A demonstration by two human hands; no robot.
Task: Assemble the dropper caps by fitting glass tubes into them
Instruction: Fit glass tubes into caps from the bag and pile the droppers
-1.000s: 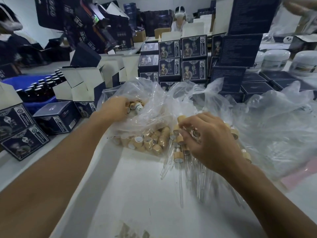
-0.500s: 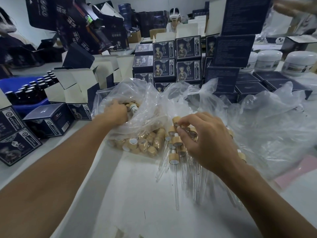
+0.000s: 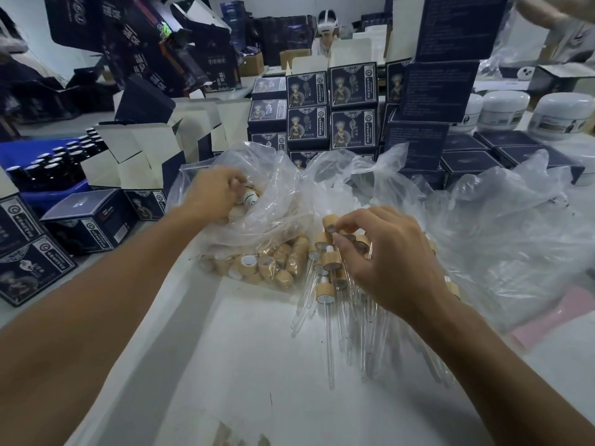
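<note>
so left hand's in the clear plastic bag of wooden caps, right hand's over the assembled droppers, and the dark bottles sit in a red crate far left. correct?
One error: the head view shows the dark glass bottles in a blue plastic crate, not red. The rest holds: the left hand is in the clear plastic bag of wooden caps, and the right hand is over the assembled droppers with glass tubes.

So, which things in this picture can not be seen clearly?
- Head view: left hand fingertips, hidden inside the crumpled clear plastic bag; its grip is unclear.
- Right hand covers most wooden-collared dropper caps beneath it.
- Thin clear glass tubes: overlapping, uncountable.
- Dark blue printed boxes: text too small.
</note>
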